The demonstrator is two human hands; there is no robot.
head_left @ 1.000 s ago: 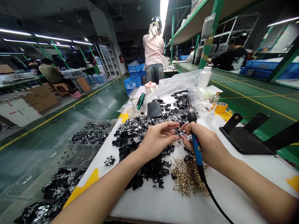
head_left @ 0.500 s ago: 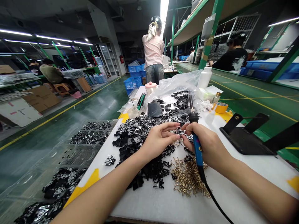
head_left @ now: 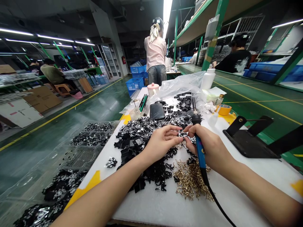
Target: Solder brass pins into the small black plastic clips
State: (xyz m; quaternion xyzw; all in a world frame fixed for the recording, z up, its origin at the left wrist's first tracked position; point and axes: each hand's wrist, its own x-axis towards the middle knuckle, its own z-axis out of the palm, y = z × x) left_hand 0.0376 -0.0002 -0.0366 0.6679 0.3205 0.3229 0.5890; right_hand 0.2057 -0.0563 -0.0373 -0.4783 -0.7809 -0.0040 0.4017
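Observation:
Between the fingertips of my left hand is a small black and silver metal part. My right hand touches the same part with thumb and forefinger, and a blue-handled soldering iron is held in its grip, tip pointing up and away. The iron's cord runs down to the front edge. Under and around my hands spreads a heap of black and silver small parts. Below my right hand lies a pile of brass-coloured curved pieces.
A black phone rests on the heap. To the right stand a black metal stand, yellow tape roll and white bottle. Clear trays of parts sit left of the table. A person stands beyond, near a lidded cup.
The small part between my fingertips has turned slightly, showing more of its bright silver side. Both hands stay in nearly the same place.

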